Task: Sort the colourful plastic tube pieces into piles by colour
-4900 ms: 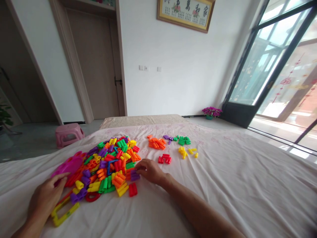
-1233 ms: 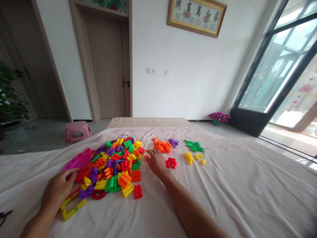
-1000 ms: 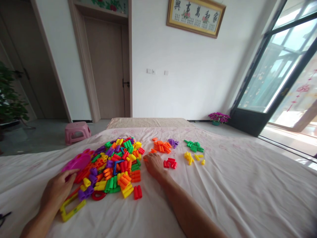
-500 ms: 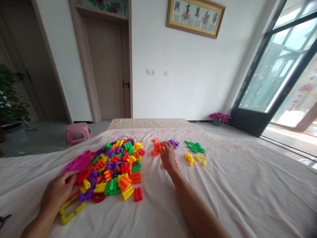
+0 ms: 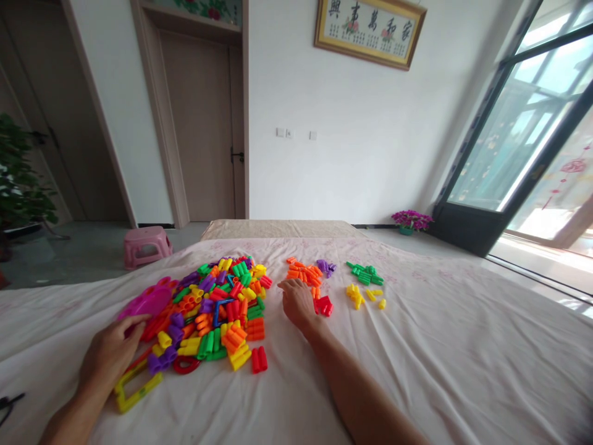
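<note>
My left hand (image 5: 111,349) rests at the left edge of a heap of plastic building pieces (image 5: 213,309), its fingers loosely bent. Its fingertips are beside the rim of a pink flat piece (image 5: 151,300) and some red pieces; I see nothing held. My right hand (image 5: 298,303) is over the cloth, between the heap and the sorted groups, its fingers stretched leftward with nothing visible in them. Just beyond it lie orange pieces (image 5: 303,272), and red pieces (image 5: 324,305) lie by its wrist. Purple (image 5: 327,267), green (image 5: 365,274) and yellow pieces (image 5: 356,296) form separate groups farther right.
A pale patterned cloth (image 5: 440,346) covers the table. A yellow frame-shaped piece (image 5: 136,392) and a red ring (image 5: 186,365) lie at the heap's near edge. Beyond the table stand a pink stool (image 5: 147,247) and a pot of purple flowers (image 5: 411,220).
My right hand has moved left and nearer from the orange group, uncovering more orange and red pieces. My left hand has stayed by the pink piece.
</note>
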{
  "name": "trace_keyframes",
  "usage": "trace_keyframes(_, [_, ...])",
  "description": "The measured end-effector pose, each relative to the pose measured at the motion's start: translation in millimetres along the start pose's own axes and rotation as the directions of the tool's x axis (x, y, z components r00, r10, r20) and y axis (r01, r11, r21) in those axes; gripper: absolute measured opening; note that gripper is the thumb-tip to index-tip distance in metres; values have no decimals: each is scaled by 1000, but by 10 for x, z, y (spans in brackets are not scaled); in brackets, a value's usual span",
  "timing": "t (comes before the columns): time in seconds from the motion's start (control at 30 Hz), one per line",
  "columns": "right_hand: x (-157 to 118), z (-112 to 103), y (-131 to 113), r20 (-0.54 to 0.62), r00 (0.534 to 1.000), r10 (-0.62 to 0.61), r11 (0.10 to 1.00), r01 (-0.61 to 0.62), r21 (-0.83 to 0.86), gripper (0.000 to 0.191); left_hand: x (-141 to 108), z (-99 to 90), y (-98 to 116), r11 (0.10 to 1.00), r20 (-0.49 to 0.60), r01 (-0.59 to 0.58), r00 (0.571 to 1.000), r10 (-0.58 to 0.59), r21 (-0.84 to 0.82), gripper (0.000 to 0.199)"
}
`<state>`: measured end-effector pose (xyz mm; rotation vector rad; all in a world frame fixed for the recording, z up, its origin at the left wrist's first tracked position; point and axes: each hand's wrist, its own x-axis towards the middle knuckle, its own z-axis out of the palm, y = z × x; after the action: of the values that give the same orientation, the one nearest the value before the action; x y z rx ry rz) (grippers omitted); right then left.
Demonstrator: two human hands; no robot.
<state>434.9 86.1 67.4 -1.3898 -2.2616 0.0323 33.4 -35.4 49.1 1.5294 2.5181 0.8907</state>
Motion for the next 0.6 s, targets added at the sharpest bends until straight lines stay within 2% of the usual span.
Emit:
trace_keyframes(0.13, [-4, 82, -141, 23, 998, -58, 998, 57, 34, 46, -17, -15, 10, 998, 48, 50, 998, -49, -34, 46])
trace_keyframes(0.3, [179, 268, -233, 101, 995, 7, 1000, -7, 5, 55, -24, -5, 1, 999, 24, 27, 999, -26, -43, 43])
trace_keyframes(0.47, [420, 322, -275, 186, 982, 15, 998, -3, -61, 46, -13, -5, -2, 999, 36, 30, 999, -29, -42, 45])
trace_keyframes(0.6, [430, 269, -295, 166, 986, 33, 993, -14, -117, 30, -5, -9, -4, 998, 52, 58, 997, -56, -38, 45])
